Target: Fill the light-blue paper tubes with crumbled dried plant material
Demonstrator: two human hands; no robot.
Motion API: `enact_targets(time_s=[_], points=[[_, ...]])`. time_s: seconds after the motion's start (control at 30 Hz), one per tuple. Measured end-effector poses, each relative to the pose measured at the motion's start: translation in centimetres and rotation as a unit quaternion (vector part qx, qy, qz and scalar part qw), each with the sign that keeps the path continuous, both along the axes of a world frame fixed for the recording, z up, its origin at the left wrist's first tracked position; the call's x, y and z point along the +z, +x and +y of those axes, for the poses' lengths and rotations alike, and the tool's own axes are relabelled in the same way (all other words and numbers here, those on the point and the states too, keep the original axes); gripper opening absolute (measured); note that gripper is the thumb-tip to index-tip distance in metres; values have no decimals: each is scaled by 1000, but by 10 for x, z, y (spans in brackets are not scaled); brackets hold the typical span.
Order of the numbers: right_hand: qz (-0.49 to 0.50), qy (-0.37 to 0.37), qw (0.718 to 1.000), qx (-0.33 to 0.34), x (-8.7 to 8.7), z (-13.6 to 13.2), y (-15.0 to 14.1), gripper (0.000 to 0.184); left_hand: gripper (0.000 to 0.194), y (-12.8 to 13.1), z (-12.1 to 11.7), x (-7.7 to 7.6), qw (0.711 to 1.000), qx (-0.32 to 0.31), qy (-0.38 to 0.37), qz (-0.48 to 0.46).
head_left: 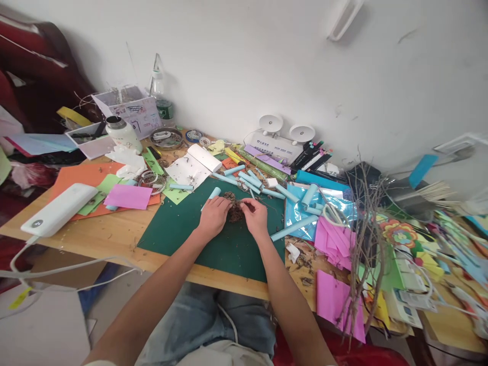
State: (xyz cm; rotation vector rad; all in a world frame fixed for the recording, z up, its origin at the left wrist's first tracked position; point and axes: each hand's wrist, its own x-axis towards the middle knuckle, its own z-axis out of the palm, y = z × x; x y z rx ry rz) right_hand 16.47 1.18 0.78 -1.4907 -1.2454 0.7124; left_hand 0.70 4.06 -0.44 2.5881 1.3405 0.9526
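A small tangled clump of dry brown plant material (235,212) lies over the green cutting mat (240,254), between my two hands. My left hand (214,217) grips the clump's left side with curled fingers, and a light-blue paper roll (215,192) pokes out just behind it. From the right, my right hand (255,216) pinches the clump's edge between thumb and fingertips. Brown crumbs are scattered on the mat around it. More blue paper rolls (249,180) lie in a loose pile beyond my hands.
At the left are a white power bank (59,209) with a cable and a white bottle (124,133). On the right, tall bare twigs (366,244) rise beside pink paper (335,241) and scissors (335,214). A double-headed emergency lamp (276,145) stands against the wall.
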Motion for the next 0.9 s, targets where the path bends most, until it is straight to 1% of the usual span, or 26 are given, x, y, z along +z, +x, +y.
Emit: enact_targets(time_s=[0.1, 0.17, 0.23, 0.3, 0.37, 0.4, 0.47, 0.57, 0.7, 0.8, 0.9], points=[[-54, 35, 998, 28, 1, -2, 0, 18, 27, 0, 0, -1, 1000, -12, 12, 0], [-68, 55, 995, 37, 1, -3, -1, 19, 29, 0, 0, 0, 1000, -21, 13, -12], [-51, 46, 997, 35, -1, -4, -3, 20, 30, 0, 0, 1, 999, -35, 11, -23], [-10, 22, 999, 33, -3, -5, -6, 22, 26, 0, -1, 2, 998, -47, 6, -32], [18, 10, 999, 30, -4, -5, -8, 22, 24, 0, -1, 3, 998, -44, 3, -40], [15, 16, 999, 27, -3, -6, -8, 19, 24, -1, -1, 4, 998, -40, 2, -42], [-18, 39, 999, 21, 0, -7, -9, 14, 25, -1, -1, 5, 999, -29, 1, -37], [-70, 67, 995, 12, 5, -9, -7, 15, 27, -1, -1, 6, 1000, -16, -4, -14], [-100, 44, 994, -1, 5, -9, -3, 18, 26, -2, -2, 4, 1000, -3, -15, 5], [-144, 38, 989, 15, 4, -8, 0, 23, 27, -2, -3, 3, 1000, -3, -13, 4], [-176, 44, 983, 27, 3, -8, 1, 27, 36, -3, -3, 3, 1000, -2, -5, -3]])
